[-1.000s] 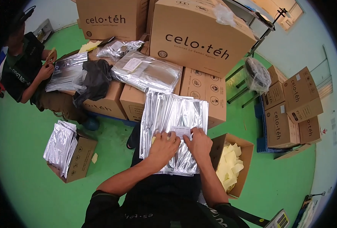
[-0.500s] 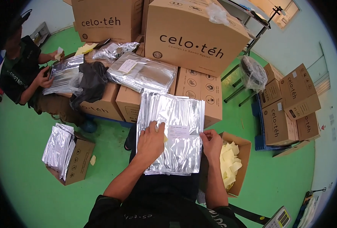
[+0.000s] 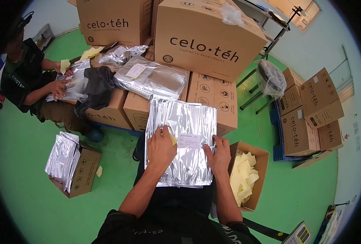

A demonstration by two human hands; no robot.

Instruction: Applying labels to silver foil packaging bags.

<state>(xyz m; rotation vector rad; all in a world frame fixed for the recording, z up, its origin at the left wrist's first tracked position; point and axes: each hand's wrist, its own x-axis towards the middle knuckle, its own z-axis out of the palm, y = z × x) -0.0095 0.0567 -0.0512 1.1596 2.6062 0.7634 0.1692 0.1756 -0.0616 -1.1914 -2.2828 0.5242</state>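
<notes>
A stack of flat silver foil bags (image 3: 184,166) lies across my lap, a white printed label (image 3: 188,141) on the top one. My left hand (image 3: 162,149) rests on the left part of the top bag, fingers bent, with a small yellow paper piece (image 3: 173,139) showing between thumb and fingers. At the right edge, my right hand (image 3: 219,156) has its thumb on the top bag beside the label, and its other fingers curl at the edge, partly hidden. By my right forearm stands an open carton (image 3: 263,171) of loose yellow paper pieces (image 3: 245,175).
Left on the floor, a carton (image 3: 86,173) holds upright silver bags. Ahead, large cartons (image 3: 207,49) carry a wrapped foil pack (image 3: 156,77) and a black plastic bag (image 3: 99,87). A co-worker (image 3: 23,77) handles foil bags at left. Stacked cartons (image 3: 296,130) and a stool (image 3: 270,77) stand right.
My right thumb has moved inward onto the top bag near the label. My left hand has shifted slightly left and down. The co-worker's hands have moved over their foil bags.
</notes>
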